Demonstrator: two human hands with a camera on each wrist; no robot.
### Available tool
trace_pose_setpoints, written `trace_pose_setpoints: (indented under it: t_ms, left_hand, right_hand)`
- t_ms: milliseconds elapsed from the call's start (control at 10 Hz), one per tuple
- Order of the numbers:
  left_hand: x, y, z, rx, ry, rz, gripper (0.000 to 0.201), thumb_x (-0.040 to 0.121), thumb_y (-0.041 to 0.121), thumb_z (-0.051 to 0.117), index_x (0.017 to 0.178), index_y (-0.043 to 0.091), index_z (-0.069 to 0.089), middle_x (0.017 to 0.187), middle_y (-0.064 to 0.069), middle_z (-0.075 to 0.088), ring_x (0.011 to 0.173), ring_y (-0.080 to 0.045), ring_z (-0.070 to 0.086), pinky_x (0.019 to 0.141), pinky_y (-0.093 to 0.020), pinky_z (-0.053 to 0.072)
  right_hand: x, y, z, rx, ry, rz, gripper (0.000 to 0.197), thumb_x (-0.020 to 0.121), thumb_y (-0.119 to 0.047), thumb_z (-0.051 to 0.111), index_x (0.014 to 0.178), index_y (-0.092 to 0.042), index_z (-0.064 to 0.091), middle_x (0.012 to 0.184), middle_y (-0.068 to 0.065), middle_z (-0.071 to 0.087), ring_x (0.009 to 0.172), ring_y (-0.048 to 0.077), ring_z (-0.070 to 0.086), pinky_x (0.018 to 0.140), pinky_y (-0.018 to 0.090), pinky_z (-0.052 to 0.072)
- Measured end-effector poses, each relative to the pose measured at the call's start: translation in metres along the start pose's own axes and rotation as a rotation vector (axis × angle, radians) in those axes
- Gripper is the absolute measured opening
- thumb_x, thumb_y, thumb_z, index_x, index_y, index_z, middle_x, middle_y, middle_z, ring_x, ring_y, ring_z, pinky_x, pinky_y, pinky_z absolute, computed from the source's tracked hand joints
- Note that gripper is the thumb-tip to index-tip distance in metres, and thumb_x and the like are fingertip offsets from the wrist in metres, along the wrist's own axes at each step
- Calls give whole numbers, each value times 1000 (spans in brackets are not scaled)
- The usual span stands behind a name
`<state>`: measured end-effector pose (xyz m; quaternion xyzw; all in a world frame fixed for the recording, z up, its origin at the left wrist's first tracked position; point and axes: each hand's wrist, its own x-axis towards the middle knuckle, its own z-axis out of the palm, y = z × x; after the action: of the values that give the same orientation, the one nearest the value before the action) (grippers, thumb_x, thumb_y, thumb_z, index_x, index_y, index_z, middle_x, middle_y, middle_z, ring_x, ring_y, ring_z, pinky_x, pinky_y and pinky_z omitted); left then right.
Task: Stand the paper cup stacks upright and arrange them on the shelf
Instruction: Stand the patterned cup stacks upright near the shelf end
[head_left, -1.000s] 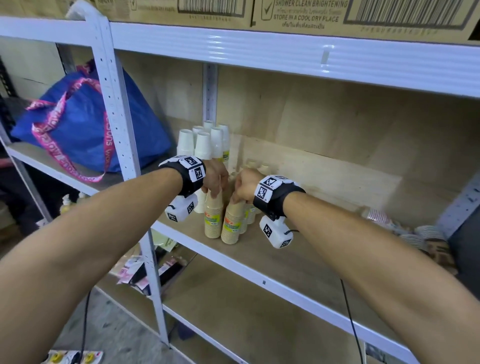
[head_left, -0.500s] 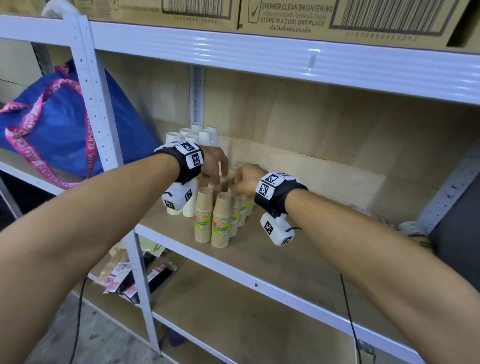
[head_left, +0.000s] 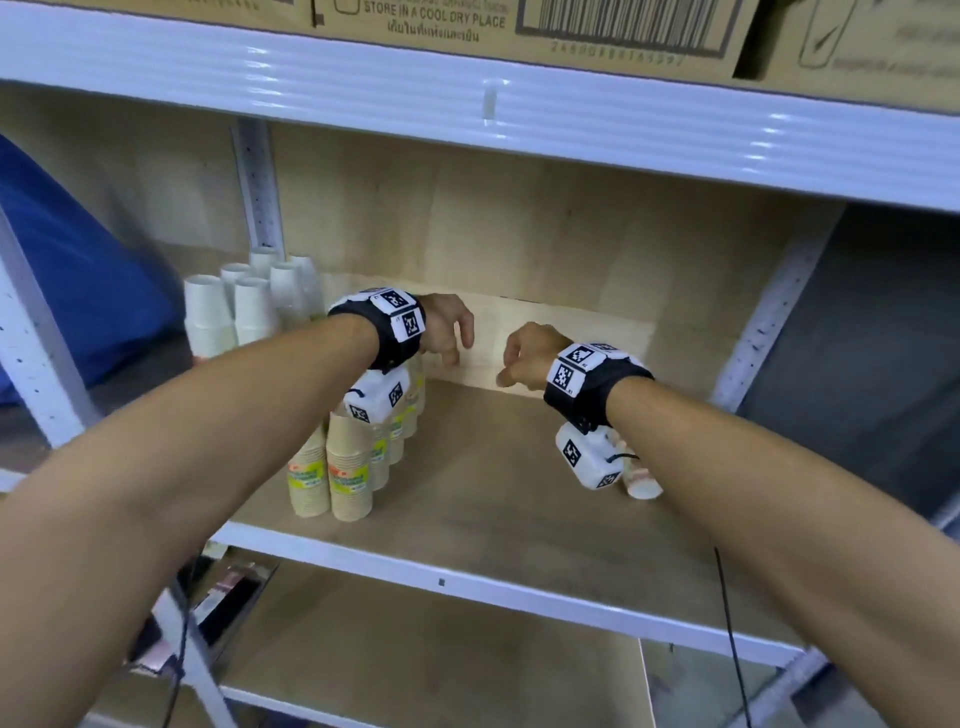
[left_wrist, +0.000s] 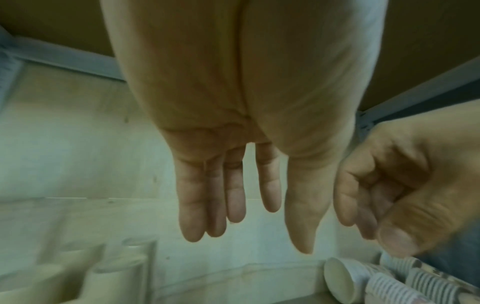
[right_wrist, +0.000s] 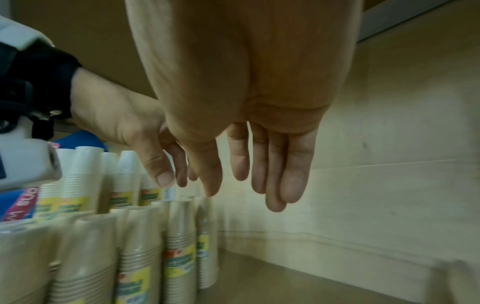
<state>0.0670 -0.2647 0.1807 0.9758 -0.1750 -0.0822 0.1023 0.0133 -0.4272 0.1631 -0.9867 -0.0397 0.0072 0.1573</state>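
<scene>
Several brown paper cup stacks (head_left: 349, 470) with yellow labels stand upright in rows on the wooden shelf (head_left: 498, 499). They show close up in the right wrist view as brown stacks (right_wrist: 179, 257). Taller white cup stacks (head_left: 236, 312) stand behind them at the far left. More cup stacks (head_left: 643, 478) lie on their sides at the right, also seen as lying stacks (left_wrist: 376, 283). My left hand (head_left: 454, 338) hovers over the back end of the brown rows, fingers hanging straight and empty. My right hand (head_left: 511, 364) hangs beside it over bare shelf, loosely relaxed, holding nothing.
A white metal upright (head_left: 31, 364) bounds the shelf bay on the left, with a blue bag (head_left: 78, 291) beyond it. A white beam (head_left: 493, 104) carrying cardboard boxes runs close overhead. A low wooden ledge (head_left: 561, 338) lines the back wall.
Both hands have lifted off the tops of the brown stacks and moved right, towards the middle of the shelf. The head view has swung right and closer.
</scene>
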Motion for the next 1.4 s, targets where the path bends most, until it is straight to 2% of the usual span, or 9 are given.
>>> trace_pose_setpoints:
  t_ms: [100, 300, 500, 700, 900, 1100, 1200, 1300, 1400]
  left_hand:
    - [23, 25, 11, 13, 0, 63, 39, 76, 15, 79, 112, 22, 65, 88, 5, 53, 88, -23, 58, 75, -32, 51]
    - [64, 72, 35, 30, -38, 212, 49, 75, 22, 82, 120, 25, 61, 111, 1, 55, 102, -21, 56, 90, -32, 49]
    - [88, 118, 67, 63, -89, 389, 56, 78, 16, 78, 129, 23, 56, 118, 0, 48, 104, -19, 51, 82, -27, 43]
    - [110, 160, 101, 100, -129, 509, 65, 77, 14, 78, 135, 21, 51, 128, -2, 49, 112, -21, 53, 78, -25, 41]
    - [125, 190, 134, 146, -137, 583, 64, 74, 17, 81, 132, 20, 53, 124, -2, 51, 112, -22, 54, 85, -21, 38]
    - [132, 203, 162, 245, -124, 641, 63, 70, 28, 80, 127, 31, 54, 123, -4, 53, 112, -26, 56, 93, -31, 47]
    - [142, 205, 177, 283, -107, 711, 62, 68, 32, 79, 124, 36, 53, 122, -1, 54, 111, -24, 56, 95, -38, 49]
    - [136, 206, 179, 340, -105, 750, 59, 73, 32, 75, 128, 34, 52, 124, -1, 50, 115, -24, 52, 97, -40, 46]
    - [136, 205, 186, 394, -72, 795, 52, 79, 33, 71, 128, 31, 54, 125, -3, 50, 116, -27, 49, 98, -39, 42]
  right_hand:
    - [0, 35, -10, -6, 9, 101, 31, 81, -22, 76, 104, -2, 68, 101, 11, 70, 90, 27, 69, 75, 31, 53]
    - [-5, 105, -22, -72, 88, 259, 28, 80, -19, 73, 102, -3, 71, 108, 10, 69, 100, 26, 66, 79, 29, 53]
    - [-21, 163, -16, -95, 91, 390, 35, 80, -24, 71, 109, -4, 67, 114, 10, 64, 105, 28, 63, 82, 28, 51]
    - [-40, 204, 5, -62, 125, 484, 38, 86, -26, 63, 120, -11, 59, 124, 12, 60, 113, 31, 58, 96, 39, 50]
    - [-52, 228, 28, 66, 212, 597, 52, 85, -30, 64, 130, -9, 51, 131, 16, 53, 121, 33, 54, 98, 40, 46]
    - [-48, 259, 56, 182, 422, 481, 56, 86, -59, 42, 140, -45, 32, 155, -13, 25, 141, 12, 31, 116, 38, 30]
    - [-51, 266, 59, 156, 284, 601, 58, 92, -37, 53, 146, -21, 36, 153, 7, 35, 138, 25, 37, 114, 39, 33]
    - [-47, 275, 69, 158, 232, 671, 56, 92, -27, 56, 144, -12, 39, 143, 16, 45, 129, 33, 47, 105, 38, 40]
    - [-44, 275, 75, 107, 215, 703, 69, 96, -27, 50, 154, -15, 14, 151, 15, 35, 131, 32, 46, 104, 38, 40]
